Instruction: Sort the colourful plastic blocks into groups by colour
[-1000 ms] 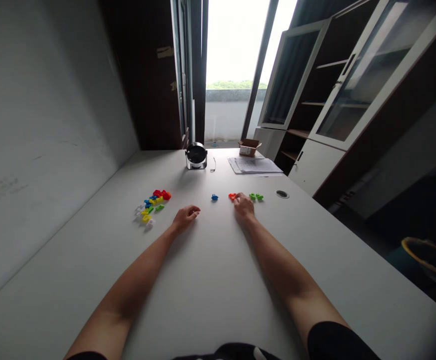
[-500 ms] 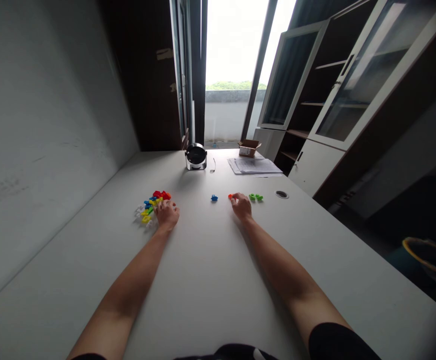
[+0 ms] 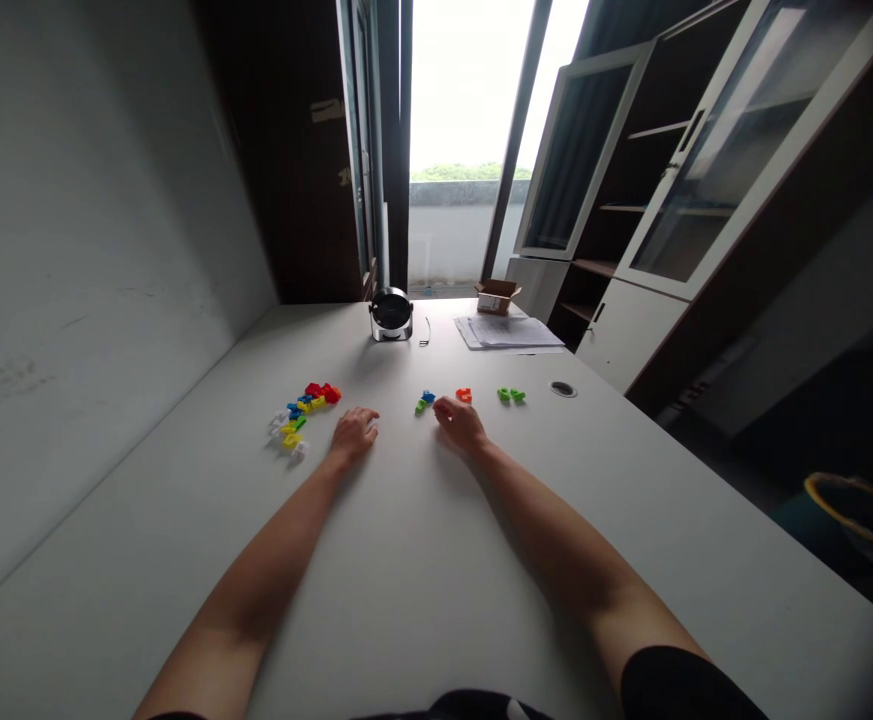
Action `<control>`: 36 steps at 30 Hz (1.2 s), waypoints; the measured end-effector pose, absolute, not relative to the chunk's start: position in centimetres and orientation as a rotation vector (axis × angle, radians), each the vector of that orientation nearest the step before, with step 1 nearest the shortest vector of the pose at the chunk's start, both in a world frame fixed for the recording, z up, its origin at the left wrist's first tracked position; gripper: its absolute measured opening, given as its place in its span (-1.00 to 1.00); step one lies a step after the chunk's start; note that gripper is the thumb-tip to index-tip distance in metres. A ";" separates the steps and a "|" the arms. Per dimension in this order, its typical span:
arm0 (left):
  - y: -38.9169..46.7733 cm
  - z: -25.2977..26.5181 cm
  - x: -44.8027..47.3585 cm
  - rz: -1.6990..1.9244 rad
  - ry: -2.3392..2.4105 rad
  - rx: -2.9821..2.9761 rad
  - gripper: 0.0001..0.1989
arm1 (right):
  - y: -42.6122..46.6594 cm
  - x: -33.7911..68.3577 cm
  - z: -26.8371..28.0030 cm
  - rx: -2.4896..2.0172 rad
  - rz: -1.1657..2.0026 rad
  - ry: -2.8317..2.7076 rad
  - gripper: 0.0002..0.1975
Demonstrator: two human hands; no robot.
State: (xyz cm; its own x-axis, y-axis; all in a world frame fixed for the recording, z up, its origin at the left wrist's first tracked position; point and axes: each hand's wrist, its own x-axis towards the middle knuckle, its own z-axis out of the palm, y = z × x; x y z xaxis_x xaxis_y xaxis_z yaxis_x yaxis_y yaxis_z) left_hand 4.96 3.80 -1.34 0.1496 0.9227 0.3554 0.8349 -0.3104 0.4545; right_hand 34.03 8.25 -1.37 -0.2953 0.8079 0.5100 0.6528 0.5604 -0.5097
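My left hand [image 3: 356, 432] is low over the white table, just right of a loose cluster of small plastic pieces. Its thumb and forefinger are apart, and I see no piece in them. My right hand [image 3: 461, 424] is curled, thumb and forefinger together; whether they pinch anything is hidden. Its fingertips are beside a small blue piece [image 3: 428, 396] and a green piece [image 3: 420, 407], which lie close together. Just beyond that hand sits an orange piece [image 3: 464, 394]. Farther right are two light green pieces, one [image 3: 503, 395] beside the other [image 3: 518, 396].
The cluster at left holds red pieces [image 3: 322, 390], yellow pieces [image 3: 312, 404], and blue, green, orange and whitish ones. Toward the back stand a round black device [image 3: 392, 313] and an open cardboard box [image 3: 497, 297]. Papers [image 3: 515, 333] and a round table grommet [image 3: 563, 389] are at right.
My left hand has moved right, off the cluster. My right hand has left the orange piece and shifted left toward the blue one. A green piece now shows beside the blue piece.
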 end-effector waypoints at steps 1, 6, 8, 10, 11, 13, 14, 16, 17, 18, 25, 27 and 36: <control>3.8 -1.3 5.0 0.871 1.743 2.277 -0.72 | 8.1 33.8 -1.3 -1.162 0.261 -2.056 -0.84; 3.4 -0.9 5.2 0.834 1.744 2.311 -0.74 | 7.4 32.7 -1.3 -1.200 0.173 -2.139 -0.78; 3.3 -0.8 5.3 0.828 1.744 2.318 -0.75 | 7.2 32.3 -1.5 -1.201 0.089 -2.232 -0.66; 3.1 -0.6 5.5 0.819 1.747 2.321 -0.76 | 7.1 32.0 -1.8 -1.177 0.038 -2.336 -0.54; 3.1 -0.6 5.5 0.812 1.751 2.321 -0.77 | 7.1 31.9 -1.9 -1.162 0.033 -2.376 -0.51; 3.0 -0.5 5.6 0.798 1.757 2.319 -0.77 | 7.1 31.7 -1.9 -1.122 0.059 -2.423 -0.53; 3.0 -0.4 5.6 0.794 1.760 2.320 -0.77 | 7.0 31.7 -1.9 -1.087 0.089 -2.440 -0.55; 2.9 -0.4 5.6 0.789 1.763 2.323 -0.77 | 6.8 31.6 -1.6 -0.992 0.172 -2.447 -0.61; 2.9 -0.4 5.6 0.788 1.765 2.322 -0.77 | 6.6 31.5 -1.4 -0.947 0.214 -2.431 -0.65; 2.9 -0.3 5.6 0.786 1.768 2.320 -0.76 | 6.4 31.4 -1.1 -0.913 0.248 -2.404 -0.69; 2.9 -0.2 5.6 0.781 1.771 2.317 -0.76 | 5.7 30.6 -0.9 -1.068 0.178 -2.269 -0.79; 2.8 -0.2 5.7 0.795 1.760 2.320 -0.77 | 5.8 30.3 -1.3 -1.149 0.122 -2.271 -0.71; 2.9 -0.1 5.9 0.801 1.746 2.306 -0.78 | 6.1 29.3 -1.5 -1.233 0.062 -2.248 -0.92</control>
State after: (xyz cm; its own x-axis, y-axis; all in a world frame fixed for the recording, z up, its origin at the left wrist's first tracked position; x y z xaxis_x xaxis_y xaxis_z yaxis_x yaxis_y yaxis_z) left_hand 5.91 2.85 -0.11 0.1846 0.9270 0.3265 0.8523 -0.3164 0.4164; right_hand 29.29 6.13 -1.51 -0.4135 0.7876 0.4568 0.7612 0.5743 -0.3012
